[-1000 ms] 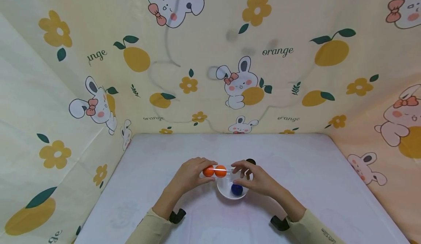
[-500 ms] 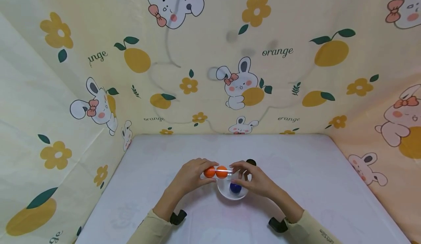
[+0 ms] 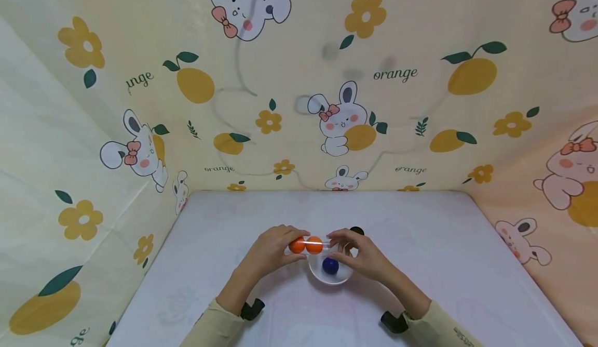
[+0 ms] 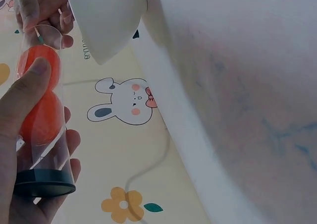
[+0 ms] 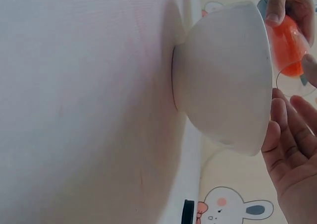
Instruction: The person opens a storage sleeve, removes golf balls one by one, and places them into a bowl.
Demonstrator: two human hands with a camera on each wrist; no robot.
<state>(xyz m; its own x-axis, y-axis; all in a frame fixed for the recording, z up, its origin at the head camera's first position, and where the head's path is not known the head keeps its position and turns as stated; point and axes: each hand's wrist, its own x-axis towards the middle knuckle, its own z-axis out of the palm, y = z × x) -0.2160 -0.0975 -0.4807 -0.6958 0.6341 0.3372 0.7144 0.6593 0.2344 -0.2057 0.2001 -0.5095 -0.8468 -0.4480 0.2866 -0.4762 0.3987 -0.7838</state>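
Note:
My left hand grips a clear tube with a dark cap on its closed end. Inside, two orange balls sit in a row. In the head view the tube lies roughly level, its open mouth toward my right hand. That hand's thumb and fingers curve around the mouth, fingertips right at the rim. Below stands a white bowl with a dark blue ball in it. My right hand hides part of the bowl in the head view.
A dark round piece lies on the white table behind my right hand. Cloth walls with rabbits and oranges enclose the table at the back and sides. A black strap piece is on my right wrist.
The blue ball has rolled a little to the left in the bowl. My right hand has shifted slightly left at the tube's mouth; my left hand keeps its hold.

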